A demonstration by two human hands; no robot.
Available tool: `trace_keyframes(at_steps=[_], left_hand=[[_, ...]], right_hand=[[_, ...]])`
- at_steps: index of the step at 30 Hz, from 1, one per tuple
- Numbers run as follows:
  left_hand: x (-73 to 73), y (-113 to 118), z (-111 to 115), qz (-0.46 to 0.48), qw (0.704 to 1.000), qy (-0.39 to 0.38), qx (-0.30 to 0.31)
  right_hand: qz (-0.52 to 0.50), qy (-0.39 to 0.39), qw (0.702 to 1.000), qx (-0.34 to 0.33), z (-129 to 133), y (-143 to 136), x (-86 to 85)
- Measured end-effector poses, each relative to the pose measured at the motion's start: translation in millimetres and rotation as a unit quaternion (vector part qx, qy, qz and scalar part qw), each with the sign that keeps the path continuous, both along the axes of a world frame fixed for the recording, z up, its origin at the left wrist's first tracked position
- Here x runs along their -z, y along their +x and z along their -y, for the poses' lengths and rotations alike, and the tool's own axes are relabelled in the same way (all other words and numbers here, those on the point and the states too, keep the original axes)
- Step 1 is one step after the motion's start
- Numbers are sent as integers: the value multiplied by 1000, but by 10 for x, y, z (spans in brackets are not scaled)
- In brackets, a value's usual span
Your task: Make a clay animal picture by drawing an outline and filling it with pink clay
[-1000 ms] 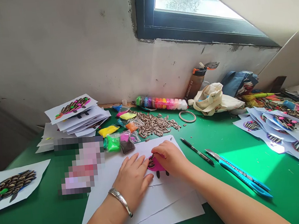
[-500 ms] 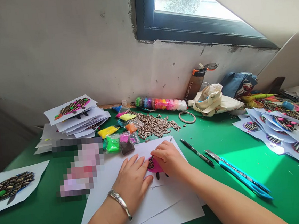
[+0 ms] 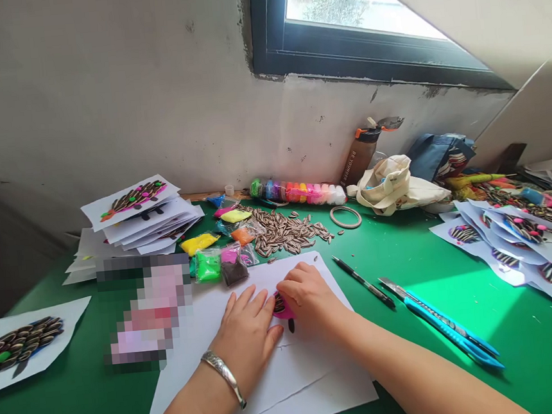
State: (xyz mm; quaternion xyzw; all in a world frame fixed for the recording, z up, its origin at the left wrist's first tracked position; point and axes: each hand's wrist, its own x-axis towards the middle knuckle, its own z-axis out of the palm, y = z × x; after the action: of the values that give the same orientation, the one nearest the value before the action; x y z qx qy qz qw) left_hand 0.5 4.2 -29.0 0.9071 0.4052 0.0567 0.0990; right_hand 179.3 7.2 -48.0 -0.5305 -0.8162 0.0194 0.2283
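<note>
My left hand (image 3: 248, 325) lies flat on a white paper sheet (image 3: 292, 386), fingers spread, with a silver bangle at the wrist. Beside its fingertips is a patch of pink clay (image 3: 285, 312) with dark striped sunflower seeds (image 3: 278, 303) set in it. A small dark oval piece (image 3: 291, 326) sits just below the patch. Over the right part of the clay, my right hand (image 3: 310, 297) is closed, thumb and fingers together at the seeds. Whatever is between those fingertips is hidden, and the hand covers much of the pink patch.
Loose sunflower seeds (image 3: 282, 229) lie behind the sheet, near bags of coloured clay (image 3: 208, 266). A pen (image 3: 364, 282) and a blue utility knife (image 3: 440, 321) lie to the right. Seed pictures are stacked left (image 3: 146, 221) and spread right (image 3: 515, 237). A bottle (image 3: 361, 154) stands behind.
My right hand has shifted slightly left and down over the clay, now covering a second dark oval piece that showed before. My left hand stays almost in place.
</note>
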Motion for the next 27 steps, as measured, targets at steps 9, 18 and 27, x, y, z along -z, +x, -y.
trace_keyframes(at_steps=[9,18,27], left_hand=[[-37,10,-4,-36,999,-7,-2],[-29,13,5,-40,999,-1,2],[-7,17,10,-30,1000,8,-4]], right_hand=[[-7,-28,998,52,13,66,-97],[-11,-63,997,40,-5,68,-121],[0,-40,998,53,-35,7,-19]])
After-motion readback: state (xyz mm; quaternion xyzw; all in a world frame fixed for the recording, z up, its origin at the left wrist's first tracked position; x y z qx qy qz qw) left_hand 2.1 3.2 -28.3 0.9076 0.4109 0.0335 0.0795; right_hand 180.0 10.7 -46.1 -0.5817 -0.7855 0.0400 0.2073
